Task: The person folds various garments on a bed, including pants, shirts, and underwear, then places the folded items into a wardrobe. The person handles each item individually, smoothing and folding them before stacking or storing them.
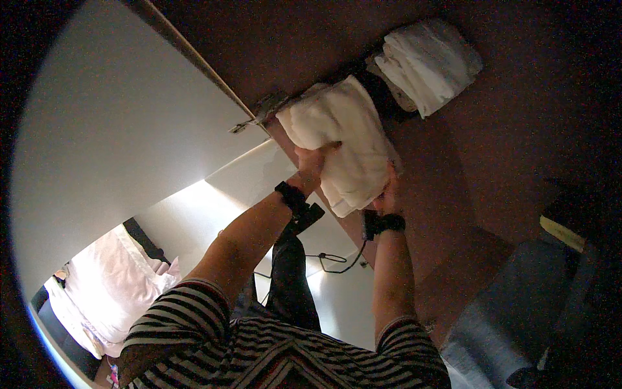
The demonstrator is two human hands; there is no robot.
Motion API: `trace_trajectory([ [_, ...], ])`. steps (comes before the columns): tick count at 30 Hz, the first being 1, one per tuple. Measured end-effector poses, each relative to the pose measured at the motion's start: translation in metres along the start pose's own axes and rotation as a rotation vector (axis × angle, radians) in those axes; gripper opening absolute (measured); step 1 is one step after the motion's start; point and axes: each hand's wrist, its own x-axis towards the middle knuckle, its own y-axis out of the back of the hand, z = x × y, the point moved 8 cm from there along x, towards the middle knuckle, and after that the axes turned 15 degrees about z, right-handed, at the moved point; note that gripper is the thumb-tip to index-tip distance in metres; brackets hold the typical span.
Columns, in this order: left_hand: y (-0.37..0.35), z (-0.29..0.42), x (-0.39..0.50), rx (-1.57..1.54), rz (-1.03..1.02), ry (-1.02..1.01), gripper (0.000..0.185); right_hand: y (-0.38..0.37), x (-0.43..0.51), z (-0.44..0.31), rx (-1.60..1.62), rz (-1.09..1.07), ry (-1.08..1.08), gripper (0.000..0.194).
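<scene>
A thick, folded cream cloth [357, 141], towel-like, lies over the brown surface in front of me. My left hand [313, 158] grips its near left side, with the thumb on top and the other fingers partly hidden by the cloth. At its near right edge, my right hand [386, 187] holds on, its fingers dim and partly out of sight behind the edge. Farther off to the right rests a stack of folded white cloths [430, 68], apart from the one in my hands. Black bands circle both wrists.
A pale panel [121, 107] fills the left side, its edge meeting the brown surface [432, 160]. Pink-white fabric [116, 287] is at lower left. Grey fabric [500, 311] lies at lower right, near a dark object with a yellow edge [561, 233]. A thin black cord [340, 271] hangs below my wrists.
</scene>
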Motion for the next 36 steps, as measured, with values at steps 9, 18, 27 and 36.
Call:
trace_trajectory([
  [9,0.013,-0.029,0.044,-0.086,0.165,0.176,0.054,-0.015,0.008,0.003,-0.078,-0.048,0.036,0.062],
  [18,0.008,0.015,0.006,-0.012,-0.057,-0.012,0.049,-0.012,0.037,-0.017,-0.169,0.009,0.081,0.054],
  [27,0.008,0.01,0.011,-0.118,-0.133,0.106,0.047,0.01,0.039,0.004,-0.242,0.084,-0.043,0.056],
  [36,-0.008,0.029,0.007,-0.175,-0.118,0.008,0.048,-0.019,0.027,-0.014,-0.081,0.042,0.042,0.06],
])
